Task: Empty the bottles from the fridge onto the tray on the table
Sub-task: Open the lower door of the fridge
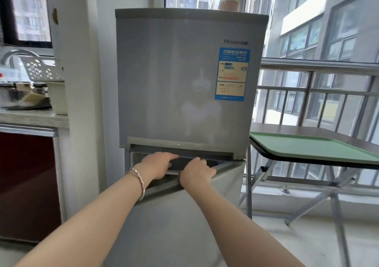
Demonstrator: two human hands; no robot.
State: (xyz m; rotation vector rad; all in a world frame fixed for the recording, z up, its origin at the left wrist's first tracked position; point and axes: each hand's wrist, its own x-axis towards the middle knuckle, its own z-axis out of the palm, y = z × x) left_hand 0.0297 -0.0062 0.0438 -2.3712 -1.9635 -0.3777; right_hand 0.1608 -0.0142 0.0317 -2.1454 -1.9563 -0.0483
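Observation:
A silver two-door fridge (184,78) stands straight ahead, its upper door closed. The lower door (184,215) is cracked open a little at the top. My left hand (158,164), with a bracelet on the wrist, has its fingers curled into the gap under the upper door. My right hand (196,173) grips the top edge of the lower door beside it. A green tray (307,145) lies bare on the folding table (297,128) to the right of the fridge. No bottles are visible; the fridge's inside is hidden.
A white pillar (82,102) stands just left of the fridge, with a kitchen counter (30,117) holding dishes and a white basket (41,69) beyond it. A pink container (229,4) sits on the fridge top. Window railings (317,94) run behind the table.

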